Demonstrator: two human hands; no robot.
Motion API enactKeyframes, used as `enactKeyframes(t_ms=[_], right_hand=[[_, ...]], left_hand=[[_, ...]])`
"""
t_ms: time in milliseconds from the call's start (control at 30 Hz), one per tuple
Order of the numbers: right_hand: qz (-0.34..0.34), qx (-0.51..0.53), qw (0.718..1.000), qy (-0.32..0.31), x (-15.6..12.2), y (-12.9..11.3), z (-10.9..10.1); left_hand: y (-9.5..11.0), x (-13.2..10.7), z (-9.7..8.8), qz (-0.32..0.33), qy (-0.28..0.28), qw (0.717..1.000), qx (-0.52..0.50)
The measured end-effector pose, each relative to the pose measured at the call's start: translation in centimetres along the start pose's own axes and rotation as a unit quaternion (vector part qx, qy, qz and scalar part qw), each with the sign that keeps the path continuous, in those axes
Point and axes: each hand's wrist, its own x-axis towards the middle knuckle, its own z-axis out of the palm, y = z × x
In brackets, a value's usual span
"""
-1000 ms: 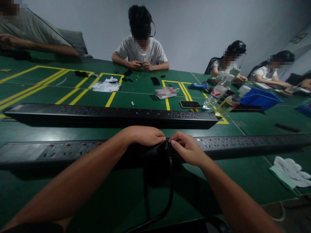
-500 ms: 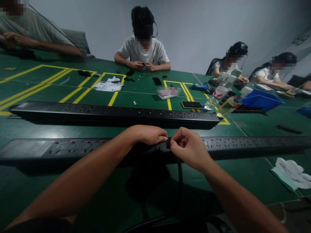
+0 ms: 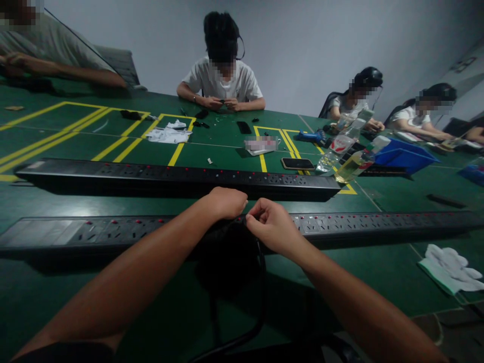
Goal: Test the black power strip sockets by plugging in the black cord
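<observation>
A long black power strip with a row of sockets and red lights lies across the table in front of me. My right hand is closed over the middle of it, thumb and fingers pinching a black plug, mostly hidden by the fingers. From there a black cord hangs down and curves toward me. Just left of it, my left hand is closed at the strip, its fingers curled away from view, so what they hold, if anything, is hidden.
A second black power strip lies behind the first. Beyond it are a phone, tilted bottles and a blue bin. White gloves lie at right. Several co-workers sit around the green table.
My right hand has moved left along the strip, and the cord has shifted left with it. My left hand has moved slightly left and up, away from the plug.
</observation>
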Motion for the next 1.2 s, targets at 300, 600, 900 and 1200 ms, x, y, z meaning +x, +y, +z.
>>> enactKeyframes(t_ms=[300, 600, 900, 1200], right_hand=[[-0.048, -0.142, 0.989, 0.020, 0.4, -1.3, 1.0], [-0.036, -0.129, 0.990, 0.040, 0.5, -0.5, 0.8], [-0.015, -0.073, 0.996, 0.047, 0.3, 0.0, 1.2], [-0.036, -0.247, 0.968, 0.020, -0.4, -1.7, 0.7]], left_hand=[[-0.3, 0.6, 0.3, 0.014, -0.029, 0.999, -0.010], [-0.1, 0.4, 0.3, 0.007, -0.018, 1.000, 0.000], [0.2, 0.2, 0.2, -0.007, -0.013, 1.000, 0.002], [0.3, 0.5, 0.1, 0.000, -0.022, 1.000, -0.006]])
